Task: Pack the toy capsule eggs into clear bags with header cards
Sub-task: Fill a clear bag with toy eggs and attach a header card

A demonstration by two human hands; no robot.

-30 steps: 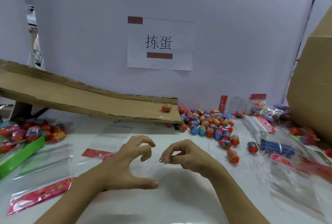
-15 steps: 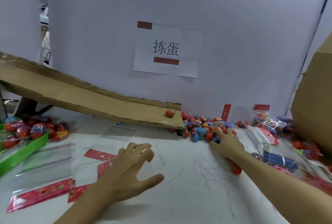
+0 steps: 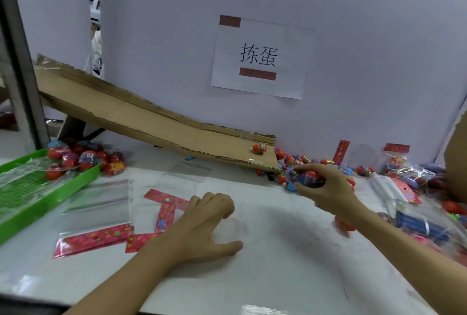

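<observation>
While the right hand (image 3: 328, 188) clutches capsule eggs (image 3: 304, 178) beside the cardboard ramp (image 3: 151, 122), the left hand (image 3: 204, 228) rests loosely curled on a clear bag (image 3: 252, 223).

left hand (image 3: 207, 223) flat, right hand (image 3: 326, 188) clenched

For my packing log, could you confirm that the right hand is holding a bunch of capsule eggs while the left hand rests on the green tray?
Not quite. In the head view the left hand rests on a clear bag lying flat on the white table, not on the green tray, which sits apart at the left. The right hand does hold a bunch of capsule eggs.
</observation>
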